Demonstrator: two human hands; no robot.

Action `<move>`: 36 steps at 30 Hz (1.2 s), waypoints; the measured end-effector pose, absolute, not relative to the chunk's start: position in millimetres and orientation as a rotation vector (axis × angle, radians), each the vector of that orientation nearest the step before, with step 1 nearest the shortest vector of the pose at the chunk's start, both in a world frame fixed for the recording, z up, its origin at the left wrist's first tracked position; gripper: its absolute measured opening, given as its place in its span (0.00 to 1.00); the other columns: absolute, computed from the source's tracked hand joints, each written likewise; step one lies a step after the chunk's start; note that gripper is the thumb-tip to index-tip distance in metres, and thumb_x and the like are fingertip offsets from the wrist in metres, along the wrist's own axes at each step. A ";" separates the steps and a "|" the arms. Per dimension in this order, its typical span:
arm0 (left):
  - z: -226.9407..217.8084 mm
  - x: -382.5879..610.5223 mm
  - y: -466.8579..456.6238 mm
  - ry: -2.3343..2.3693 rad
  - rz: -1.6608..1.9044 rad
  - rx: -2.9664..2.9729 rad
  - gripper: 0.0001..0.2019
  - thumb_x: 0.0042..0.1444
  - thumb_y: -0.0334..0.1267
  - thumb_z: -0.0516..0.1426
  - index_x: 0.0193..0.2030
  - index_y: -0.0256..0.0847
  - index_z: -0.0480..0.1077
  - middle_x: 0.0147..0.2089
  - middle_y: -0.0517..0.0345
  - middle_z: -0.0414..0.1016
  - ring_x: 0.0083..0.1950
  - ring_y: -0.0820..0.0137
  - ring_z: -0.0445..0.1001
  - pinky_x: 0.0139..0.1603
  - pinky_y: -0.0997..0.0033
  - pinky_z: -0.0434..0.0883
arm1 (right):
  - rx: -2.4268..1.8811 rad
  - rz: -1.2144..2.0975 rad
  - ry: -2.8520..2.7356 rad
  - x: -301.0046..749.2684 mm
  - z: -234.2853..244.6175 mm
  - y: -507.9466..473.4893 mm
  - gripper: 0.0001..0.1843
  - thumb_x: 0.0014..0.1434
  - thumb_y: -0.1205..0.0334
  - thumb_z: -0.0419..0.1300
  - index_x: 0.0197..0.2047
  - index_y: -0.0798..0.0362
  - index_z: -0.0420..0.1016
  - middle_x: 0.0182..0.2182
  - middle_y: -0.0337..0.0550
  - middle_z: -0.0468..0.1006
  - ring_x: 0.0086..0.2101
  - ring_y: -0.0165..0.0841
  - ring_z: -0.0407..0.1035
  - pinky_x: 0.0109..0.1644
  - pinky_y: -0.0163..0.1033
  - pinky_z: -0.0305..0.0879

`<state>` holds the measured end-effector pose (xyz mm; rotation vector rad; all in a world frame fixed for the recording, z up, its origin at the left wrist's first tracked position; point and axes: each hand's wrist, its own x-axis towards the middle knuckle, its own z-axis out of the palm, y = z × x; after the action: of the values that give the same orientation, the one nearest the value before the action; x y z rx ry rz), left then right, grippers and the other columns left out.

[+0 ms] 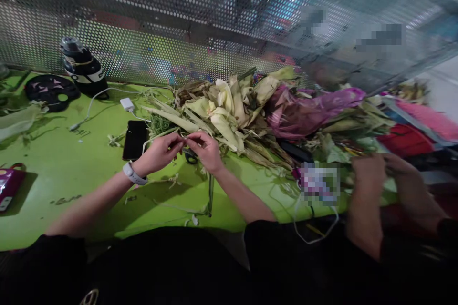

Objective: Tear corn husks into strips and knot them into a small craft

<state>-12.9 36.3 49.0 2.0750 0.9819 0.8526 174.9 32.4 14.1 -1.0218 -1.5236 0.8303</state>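
Observation:
My left hand (161, 152), with a white watch on its wrist, and my right hand (205, 150) meet above the green table (64, 167). Both pinch a thin strip of dry husk (184, 140) between their fingertips. The fingers of both hands are closed on it. Just behind them lies a big pile of pale corn husks (229, 114). A black phone (135, 139) lies face up to the left of my left hand.
A perforated metal screen (179, 24) closes the table's far side. A white charger and cable (127, 104), a black helmet-like object (84, 67) and a dark round tray (52, 90) sit at back left. Pink plastic (311, 109) lies on the pile. Another person's hands (379, 171) work at right.

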 end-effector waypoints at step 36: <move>50.5 -13.3 38.7 0.898 0.759 1.700 0.08 0.63 0.41 0.55 0.37 0.38 0.67 0.30 0.57 0.75 0.24 0.76 0.70 0.23 0.78 0.69 | -1.109 0.767 -1.631 179.2 26.2 24.5 0.18 0.67 0.46 0.54 0.40 0.51 0.76 0.32 0.41 0.76 0.29 0.30 0.69 0.33 0.36 0.67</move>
<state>-13.3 38.7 50.5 1.7000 0.8978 0.7587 179.2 24.5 26.2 -1.1094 -1.6309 0.7671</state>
